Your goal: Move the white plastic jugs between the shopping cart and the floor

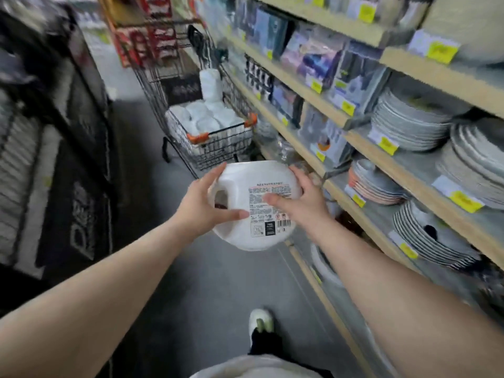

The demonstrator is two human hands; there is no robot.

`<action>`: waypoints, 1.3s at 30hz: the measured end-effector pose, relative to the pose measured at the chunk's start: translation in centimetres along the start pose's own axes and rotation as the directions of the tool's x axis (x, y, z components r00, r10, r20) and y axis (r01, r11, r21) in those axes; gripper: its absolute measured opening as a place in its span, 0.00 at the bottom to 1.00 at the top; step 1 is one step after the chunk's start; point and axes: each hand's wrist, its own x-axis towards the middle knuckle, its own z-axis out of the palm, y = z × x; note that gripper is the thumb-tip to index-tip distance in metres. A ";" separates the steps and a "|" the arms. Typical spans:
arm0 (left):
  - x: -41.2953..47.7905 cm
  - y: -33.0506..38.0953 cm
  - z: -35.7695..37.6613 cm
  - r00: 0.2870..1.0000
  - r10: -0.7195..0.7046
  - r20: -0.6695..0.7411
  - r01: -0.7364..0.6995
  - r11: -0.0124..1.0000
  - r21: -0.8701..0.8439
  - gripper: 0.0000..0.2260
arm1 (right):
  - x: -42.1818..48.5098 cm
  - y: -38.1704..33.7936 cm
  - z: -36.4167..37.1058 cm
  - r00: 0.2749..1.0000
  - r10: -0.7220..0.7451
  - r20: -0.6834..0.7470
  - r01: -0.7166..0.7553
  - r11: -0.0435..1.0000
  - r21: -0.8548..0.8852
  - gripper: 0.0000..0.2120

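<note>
Both hands hold one white jug (256,175) in the air above the grey floor (207,282), just before the near end of the shopping cart (223,131) and not touching it. The jug lies on its side, its printed label (270,200) turned up to the camera and its handle opening (220,198) on the left. The left hand (203,205) grips the handle side: the fingers curl over the upper edge and the thumb lies across the front, below the opening. The right hand (302,199) grips the opposite side, with the fingers wrapped round the right edge and the thumb pressed on the label. The cart stands further along the aisle, close to the shelves (313,148) on the right. Its near rim has orange corner pieces. More white jugs (207,115) fill the basket up to this rim, and one taller jug (210,85) stands upright on them toward the far end. The shelves carry stacks of plates (409,126), boxed goods and yellow price tags (387,145) on their front edges. On the left side of the aisle hang dark mats (81,214); they are blurred. At the bottom, one light shoe (260,321) stands on the floor under the jug.
</note>
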 end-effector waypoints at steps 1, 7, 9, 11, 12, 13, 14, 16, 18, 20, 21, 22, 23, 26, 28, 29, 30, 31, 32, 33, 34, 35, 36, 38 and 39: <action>1.2 -0.5 -1.1 0.999 -0.020 -0.050 0.019 1.000 -0.004 0.51 | 2.1 -0.4 1.4 0.999 -0.014 0.039 0.014 1.000 -0.012 0.46; 8.6 -2.3 -7.5 0.960 -0.080 -0.268 0.083 0.997 0.001 0.50 | 14.3 -4.1 8.6 0.959 -0.096 0.267 0.106 0.994 -0.021 0.47; 10.9 -3.1 -9.7 0.936 -0.108 -0.336 0.108 0.994 -0.019 0.51 | 18.1 -5.5 11.3 0.933 -0.118 0.340 0.134 0.991 -0.023 0.48; 13.0 -4.0 -11.9 0.912 -0.126 -0.392 0.119 0.992 -0.041 0.52 | 21.4 -6.7 14.2 0.906 -0.134 0.402 0.164 0.986 -0.041 0.49; 14.0 -4.5 -13.0 0.902 -0.131 -0.412 0.121 0.991 -0.050 0.52 | 22.8 -7.2 15.7 0.895 -0.135 0.425 0.170 0.984 -0.045 0.49; 15.0 -4.9 -14.1 0.891 -0.137 -0.432 0.127 0.991 -0.051 0.51 | 24.2 -7.5 17.3 0.886 -0.130 0.444 0.168 0.985 -0.047 0.49; 16.0 -5.4 -15.4 0.881 -0.147 -0.450 0.142 0.989 -0.044 0.50 | 25.5 -7.9 19.0 0.879 -0.126 0.460 0.165 0.985 -0.046 0.49; 18.2 -7.0 -18.3 0.871 -0.150 -0.468 0.152 0.988 -0.034 0.49 | 28.3 -8.4 22.6 0.865 -0.120 0.487 0.159 0.986 -0.039 0.48; 20.7 -9.0 -21.5 0.864 -0.151 -0.479 0.155 0.987 -0.031 0.49 | 31.2 -8.8 26.5 0.856 -0.121 0.502 0.157 0.987 -0.031 0.49; 23.7 -11.0 -24.9 0.866 -0.168 -0.471 0.169 0.985 -0.040 0.48 | 34.1 -9.2 30.4 0.862 -0.127 0.491 0.159 0.987 -0.025 0.49; 25.4 -11.9 -26.7 0.871 -0.166 -0.463 0.166 0.985 -0.041 0.48 | 35.5 -9.6 32.3 0.870 -0.125 0.477 0.154 0.988 -0.022 0.49; 27.1 -12.5 -28.5 0.880 -0.156 -0.449 0.155 0.987 -0.038 0.48 | 36.9 -10.0 34.1 0.880 -0.124 0.458 0.149 0.989 -0.020 0.49; 28.9 -12.7 -30.4 0.891 -0.145 -0.431 0.149 0.989 -0.024 0.48 | 38.4 -10.5 35.9 0.892 -0.119 0.436 0.140 0.990 -0.017 0.49; 34.1 -13.4 -35.3 0.918 -0.130 -0.374 0.146 0.989 0.014 0.47 | 42.4 -12.5 40.1 0.919 -0.094 0.384 0.108 0.994 -0.015 0.48; 38.0 -13.9 -38.1 0.934 -0.118 -0.337 0.140 0.989 0.043 0.48 | 45.2 -13.7 42.1 0.936 -0.092 0.340 0.101 0.995 -0.009 0.47; 40.0 -14.1 -39.1 0.943 -0.113 -0.312 0.138 0.989 0.060 0.48 | 46.6 -14.2 42.8 0.946 -0.092 0.311 0.098 0.995 -0.003 0.46; 41.9 -14.2 -40.0 0.951 -0.106 -0.291 0.133 0.989 0.072 0.48 | 48.0 -14.6 43.4 0.954 -0.090 0.286 0.094 0.996 0.000 0.47; 43.9 -14.5 -40.6 0.958 -0.100 -0.269 0.127 0.988 0.083 0.48 | 49.5 -14.8 43.8 0.961 -0.084 0.262 0.087 0.996 0.001 0.48; 45.9 -14.6 -41.0 0.965 -0.094 -0.245 0.119 0.989 0.092 0.48 | 51.0 -15.0 44.1 0.968 -0.075 0.240 0.078 0.997 -0.001 0.48; 47.9 -14.7 -41.3 0.971 -0.085 -0.222 0.109 0.989 0.098 0.47 | 52.5 -15.0 44.4 0.975 -0.063 0.215 0.065 0.998 -0.003 0.48; 50.0 -14.8 -41.5 0.978 -0.072 -0.197 0.094 0.990 0.103 0.47 | 54.1 -15.1 44.5 0.981 -0.053 0.189 0.054 0.999 -0.001 0.48; 52.2 -15.0 -41.7 0.983 -0.056 -0.173 0.076 0.991 0.114 0.46 | 55.9 -15.0 44.6 0.986 -0.047 0.161 0.046 0.999 0.010 0.48; 54.5 -15.2 -41.8 0.988 -0.042 -0.152 0.062 0.990 0.128 0.46 | 57.8 -14.9 44.6 0.990 -0.044 0.134 0.042 0.999 0.019 0.47; 59.4 -15.7 -41.7 0.993 -0.033 -0.115 0.051 0.987 0.153 0.46 | 61.8 -14.5 44.6 0.995 -0.027 0.093 0.025 0.999 0.025 0.47; 61.7 -15.9 -41.5 0.995 -0.036 -0.096 0.051 0.986 0.159 0.46 | 63.8 -14.4 44.5 0.996 -0.020 0.083 0.017 1.000 0.026 0.47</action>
